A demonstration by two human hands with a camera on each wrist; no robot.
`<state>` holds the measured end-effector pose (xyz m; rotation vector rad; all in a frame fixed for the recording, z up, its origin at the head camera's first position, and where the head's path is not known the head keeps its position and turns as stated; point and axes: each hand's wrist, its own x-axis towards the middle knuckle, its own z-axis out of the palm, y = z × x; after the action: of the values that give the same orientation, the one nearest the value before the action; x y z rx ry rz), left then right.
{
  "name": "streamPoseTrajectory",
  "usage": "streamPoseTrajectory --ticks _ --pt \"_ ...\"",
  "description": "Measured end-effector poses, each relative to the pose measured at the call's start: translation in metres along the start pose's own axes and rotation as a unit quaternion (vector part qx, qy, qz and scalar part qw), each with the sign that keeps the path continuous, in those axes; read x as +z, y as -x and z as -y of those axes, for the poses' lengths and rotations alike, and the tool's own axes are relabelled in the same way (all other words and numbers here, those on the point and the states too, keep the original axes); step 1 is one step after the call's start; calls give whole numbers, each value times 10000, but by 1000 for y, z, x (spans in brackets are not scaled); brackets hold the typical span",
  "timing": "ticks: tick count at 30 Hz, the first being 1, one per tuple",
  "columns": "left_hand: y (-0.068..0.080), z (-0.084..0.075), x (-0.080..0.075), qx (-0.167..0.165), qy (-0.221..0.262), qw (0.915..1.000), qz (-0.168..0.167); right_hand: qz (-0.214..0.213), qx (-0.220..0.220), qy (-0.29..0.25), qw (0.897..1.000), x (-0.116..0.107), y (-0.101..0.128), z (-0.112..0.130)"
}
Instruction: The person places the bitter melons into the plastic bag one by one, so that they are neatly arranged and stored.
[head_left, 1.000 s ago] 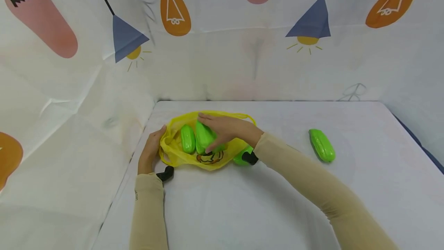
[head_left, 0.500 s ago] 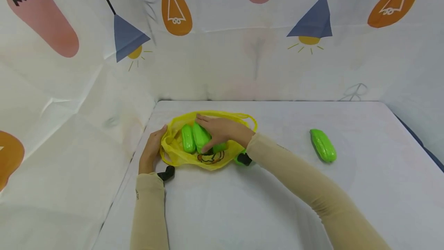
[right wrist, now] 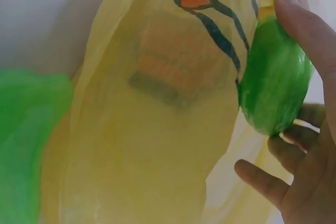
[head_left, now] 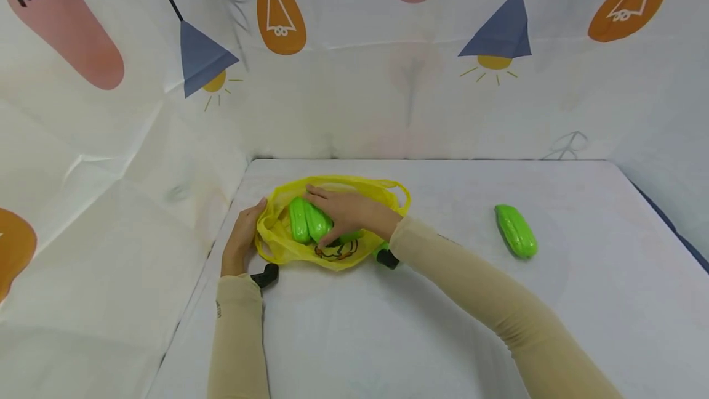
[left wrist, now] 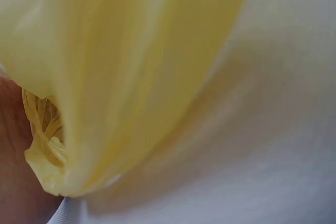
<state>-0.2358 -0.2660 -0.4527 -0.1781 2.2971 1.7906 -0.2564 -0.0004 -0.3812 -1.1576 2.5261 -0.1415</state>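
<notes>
From the head camera: my left hand [head_left: 242, 240] pinches the rim of the yellow bag [head_left: 277, 245] on the white table [head_left: 443, 313], while my right hand [head_left: 346, 214] curls round a green cucumber [head_left: 317, 221] inside it, beside another [head_left: 299, 219] already bagged. A third cucumber [head_left: 515, 231] waits well apart, so the bagging looks partly done. Lightbulb-print sheeting [head_left: 354, 48] walls the scene.

Left wrist: only yellow plastic [left wrist: 115, 77].

Right wrist: my fingers [right wrist: 302, 30] wrap the cucumber [right wrist: 273, 87].

A white table [head_left: 443, 325] fills the lower frame. Behind it hangs a white cloth [head_left: 354, 103] printed with bulbs and lamps. Light is even.
</notes>
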Motion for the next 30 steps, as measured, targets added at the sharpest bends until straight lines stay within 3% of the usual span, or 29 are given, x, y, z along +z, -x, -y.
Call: streamPoseTrajectory --ticks 6,12,23,30 --pt "-13 17 -3 5 -66 10000 -56 -206 217 -204 9993 4 2 -2" --pt "-15 19 -2 36 9 9999 -98 -443 211 -526 9974 11 9 -8" --pt "7 -11 2 -24 -87 10000 -10 -667 233 -240 9972 26 26 -21" --pt "-13 13 -2 -159 5 9997 -169 -664 320 -153 9972 31 30 -23"
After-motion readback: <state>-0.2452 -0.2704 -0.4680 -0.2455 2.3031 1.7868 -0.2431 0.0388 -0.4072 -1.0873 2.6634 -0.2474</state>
